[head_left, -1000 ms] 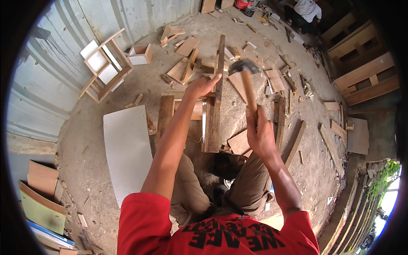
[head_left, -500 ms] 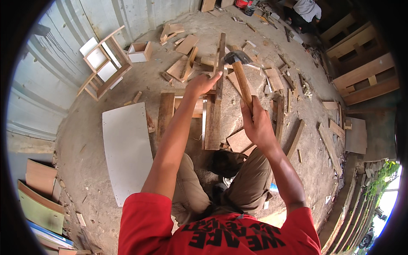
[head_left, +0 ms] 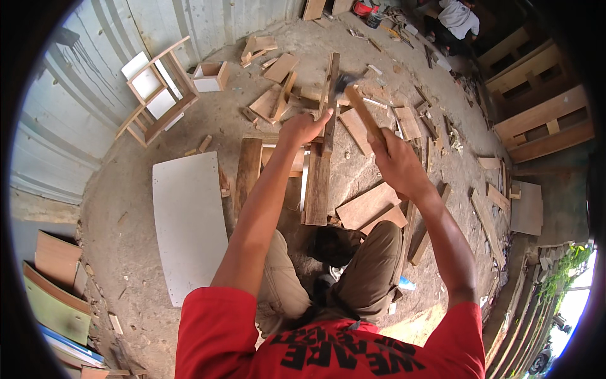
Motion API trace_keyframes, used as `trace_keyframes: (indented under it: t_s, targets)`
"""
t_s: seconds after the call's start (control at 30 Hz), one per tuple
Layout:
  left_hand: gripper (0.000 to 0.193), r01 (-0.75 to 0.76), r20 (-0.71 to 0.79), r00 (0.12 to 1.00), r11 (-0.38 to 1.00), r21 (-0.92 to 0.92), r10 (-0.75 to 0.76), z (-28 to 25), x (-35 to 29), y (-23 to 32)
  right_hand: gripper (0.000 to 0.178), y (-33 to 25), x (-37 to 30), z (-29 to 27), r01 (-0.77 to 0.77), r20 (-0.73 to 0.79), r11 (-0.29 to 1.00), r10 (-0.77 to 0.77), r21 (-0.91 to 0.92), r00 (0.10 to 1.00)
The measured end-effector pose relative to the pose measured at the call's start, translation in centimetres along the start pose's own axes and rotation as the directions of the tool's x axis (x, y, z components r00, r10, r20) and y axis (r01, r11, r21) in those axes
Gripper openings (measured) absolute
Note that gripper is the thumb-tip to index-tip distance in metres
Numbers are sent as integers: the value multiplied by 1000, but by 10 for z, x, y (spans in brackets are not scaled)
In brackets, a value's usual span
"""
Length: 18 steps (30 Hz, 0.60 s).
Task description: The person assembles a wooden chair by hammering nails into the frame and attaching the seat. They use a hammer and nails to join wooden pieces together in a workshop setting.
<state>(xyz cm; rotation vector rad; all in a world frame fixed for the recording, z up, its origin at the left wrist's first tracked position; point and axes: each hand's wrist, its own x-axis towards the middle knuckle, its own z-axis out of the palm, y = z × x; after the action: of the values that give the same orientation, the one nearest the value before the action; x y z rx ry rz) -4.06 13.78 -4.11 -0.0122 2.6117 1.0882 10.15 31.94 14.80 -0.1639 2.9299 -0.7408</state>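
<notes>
My right hand [head_left: 400,163] is wrapped round the wooden handle of a claw hammer [head_left: 364,112]. The hammer's dark metal head is a little blurred and sits at or very near the right side of a long wooden plank [head_left: 331,104]; whether they touch I cannot tell. My left hand [head_left: 304,129] grips that plank from its left side, thumb against the wood and some fingers hidden. Below the hand, the plank meets a small wooden frame [head_left: 317,189] standing between my forearms, in front of my knees.
A white panel [head_left: 189,221] lies on the floor at left. Behind it stand a wooden frame with white boards [head_left: 165,114] and a small open box [head_left: 211,77]. Offcuts [head_left: 369,205] are strewn about the floor. Pallet-like boards [head_left: 546,123] line the right wall. Another person [head_left: 457,22] crouches far right.
My right hand has moved up and to the right, and the hammer's handle leans more, its head shifting slightly left toward the plank. My left hand keeps its hold on the plank.
</notes>
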Motion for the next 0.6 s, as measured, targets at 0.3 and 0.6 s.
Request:
trace_keyframes:
  t_s: [0.3, 0.6]
  targets:
    - [102, -8, 16, 1000, 1000, -1, 8, -2, 1, 1, 26, 9, -11, 6, 46, -70, 999, -44, 18, 997]
    - [102, -23, 37, 999, 999, 24, 23, -2, 2, 6, 33, 15, -13, 11, 112, -130, 993, -107, 26, 986]
